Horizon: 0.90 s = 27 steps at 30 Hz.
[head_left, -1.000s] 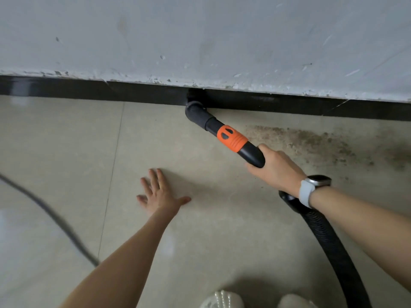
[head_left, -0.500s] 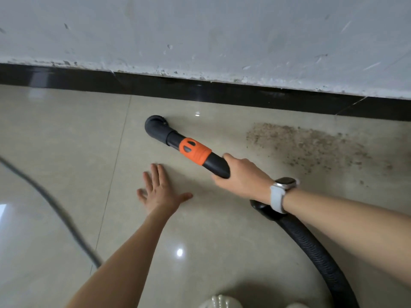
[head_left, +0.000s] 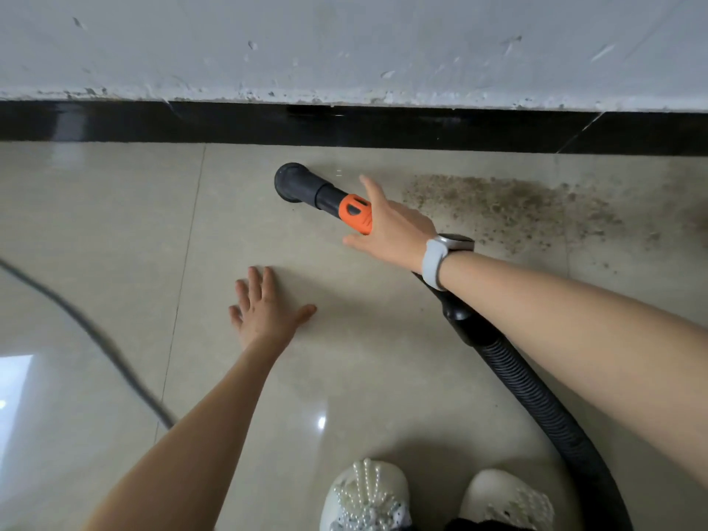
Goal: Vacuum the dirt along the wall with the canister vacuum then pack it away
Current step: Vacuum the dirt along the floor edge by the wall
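Note:
The black vacuum nozzle (head_left: 295, 183) lies on the beige tile floor, a short way in front of the black baseboard (head_left: 153, 122). Behind it runs the tube with an orange collar (head_left: 354, 212), and a ribbed black hose (head_left: 536, 396) trails toward the lower right. My right hand (head_left: 390, 224), with a watch on the wrist, lies over the tube just behind the collar, with index finger and thumb stretched out straight. My left hand (head_left: 264, 308) presses flat on the floor with fingers spread. A patch of brown dirt (head_left: 517, 208) lies along the wall, right of the nozzle.
A grey power cord (head_left: 95, 339) crosses the floor at the left. My two white beaded shoes (head_left: 367, 500) show at the bottom edge. The scuffed grey wall (head_left: 344, 44) rises above the baseboard.
The nozzle came back from the baseboard and settled on the floor. My right hand, which gripped the tube, now has its fingers straight over it. The left hand stayed put.

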Each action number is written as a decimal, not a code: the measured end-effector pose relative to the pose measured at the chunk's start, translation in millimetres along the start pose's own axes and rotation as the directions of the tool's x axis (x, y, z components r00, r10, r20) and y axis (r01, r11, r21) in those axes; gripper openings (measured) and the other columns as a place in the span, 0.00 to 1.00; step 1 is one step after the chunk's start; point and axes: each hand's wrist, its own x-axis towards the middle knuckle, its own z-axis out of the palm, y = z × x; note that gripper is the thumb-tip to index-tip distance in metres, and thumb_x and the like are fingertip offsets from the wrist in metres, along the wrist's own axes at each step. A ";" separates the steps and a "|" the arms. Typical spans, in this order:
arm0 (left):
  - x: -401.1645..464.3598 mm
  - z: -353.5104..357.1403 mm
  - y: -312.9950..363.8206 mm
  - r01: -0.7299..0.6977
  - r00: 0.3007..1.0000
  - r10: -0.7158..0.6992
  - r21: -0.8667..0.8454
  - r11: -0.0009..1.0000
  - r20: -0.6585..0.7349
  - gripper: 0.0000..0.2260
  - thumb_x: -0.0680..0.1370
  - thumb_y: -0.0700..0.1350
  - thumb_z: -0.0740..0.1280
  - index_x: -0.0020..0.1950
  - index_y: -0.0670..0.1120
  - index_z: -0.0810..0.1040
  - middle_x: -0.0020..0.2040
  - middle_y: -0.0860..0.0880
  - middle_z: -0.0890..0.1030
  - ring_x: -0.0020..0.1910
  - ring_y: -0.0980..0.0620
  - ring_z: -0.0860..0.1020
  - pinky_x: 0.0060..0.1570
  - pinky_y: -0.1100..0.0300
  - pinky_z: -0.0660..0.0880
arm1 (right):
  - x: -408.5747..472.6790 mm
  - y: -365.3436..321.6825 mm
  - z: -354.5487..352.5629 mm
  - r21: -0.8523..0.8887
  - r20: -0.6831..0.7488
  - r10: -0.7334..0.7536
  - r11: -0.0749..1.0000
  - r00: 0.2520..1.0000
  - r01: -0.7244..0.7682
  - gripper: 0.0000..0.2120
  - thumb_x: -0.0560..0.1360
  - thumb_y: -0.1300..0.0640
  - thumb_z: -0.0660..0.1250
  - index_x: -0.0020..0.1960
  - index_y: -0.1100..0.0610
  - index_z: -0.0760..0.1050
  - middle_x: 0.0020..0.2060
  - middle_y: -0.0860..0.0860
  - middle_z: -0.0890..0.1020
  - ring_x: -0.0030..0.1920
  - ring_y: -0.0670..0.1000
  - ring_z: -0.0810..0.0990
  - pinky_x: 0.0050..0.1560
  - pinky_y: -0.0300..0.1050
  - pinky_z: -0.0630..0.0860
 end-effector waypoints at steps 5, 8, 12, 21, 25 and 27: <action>-27.0 7.9 -15.2 -0.059 0.989 0.029 -0.214 0.975 -0.142 0.34 0.73 0.57 0.69 0.74 0.47 0.61 0.76 0.49 0.59 0.75 0.49 0.54 0.72 0.49 0.53 | -25.5 8.2 6.0 -0.081 -0.063 -0.124 0.990 0.990 0.119 0.19 0.74 0.51 0.63 0.64 0.50 0.64 0.37 0.52 0.75 0.32 0.58 0.71 0.28 0.44 0.60; -42.5 14.7 -19.9 -0.006 0.990 -0.023 -0.213 0.977 -0.137 0.34 0.74 0.56 0.68 0.75 0.45 0.60 0.77 0.48 0.57 0.76 0.48 0.52 0.72 0.49 0.51 | -79.7 32.6 14.4 -0.122 0.023 -0.163 0.979 0.986 0.165 0.25 0.73 0.49 0.64 0.68 0.48 0.61 0.36 0.49 0.72 0.32 0.56 0.68 0.32 0.44 0.62; -53.4 21.7 -17.2 0.038 0.992 -0.061 -0.203 0.979 -0.108 0.33 0.74 0.53 0.68 0.75 0.46 0.60 0.77 0.48 0.55 0.76 0.49 0.49 0.71 0.51 0.48 | -128.7 63.4 17.4 -0.121 0.118 -0.105 0.985 0.988 0.119 0.24 0.73 0.48 0.63 0.67 0.48 0.61 0.36 0.47 0.73 0.33 0.55 0.69 0.32 0.45 0.63; -59.9 21.0 -4.2 0.045 0.999 -0.047 -0.112 0.993 -0.015 0.35 0.73 0.55 0.69 0.76 0.51 0.57 0.78 0.49 0.48 0.76 0.48 0.44 0.71 0.46 0.46 | -118.8 73.1 -3.0 -0.162 -0.014 0.007 0.987 1.000 -0.009 0.15 0.74 0.48 0.62 0.58 0.53 0.66 0.37 0.52 0.76 0.36 0.60 0.75 0.29 0.45 0.61; -57.5 12.6 -14.4 0.033 0.999 -0.032 -0.074 0.997 0.012 0.36 0.72 0.55 0.71 0.76 0.53 0.57 0.78 0.50 0.49 0.76 0.50 0.45 0.71 0.46 0.48 | -162.0 67.7 21.6 -0.150 0.134 -0.129 0.977 0.983 0.149 0.14 0.74 0.48 0.61 0.57 0.50 0.66 0.35 0.48 0.75 0.34 0.57 0.75 0.31 0.45 0.62; -57.5 10.5 -15.3 0.019 1.000 -0.018 -0.060 0.998 0.016 0.36 0.72 0.54 0.71 0.75 0.53 0.58 0.78 0.50 0.50 0.76 0.49 0.46 0.71 0.46 0.50 | -171.3 82.4 15.3 -0.156 0.121 -0.060 0.985 0.991 0.079 0.15 0.74 0.47 0.61 0.59 0.49 0.67 0.36 0.48 0.76 0.35 0.56 0.74 0.32 0.45 0.63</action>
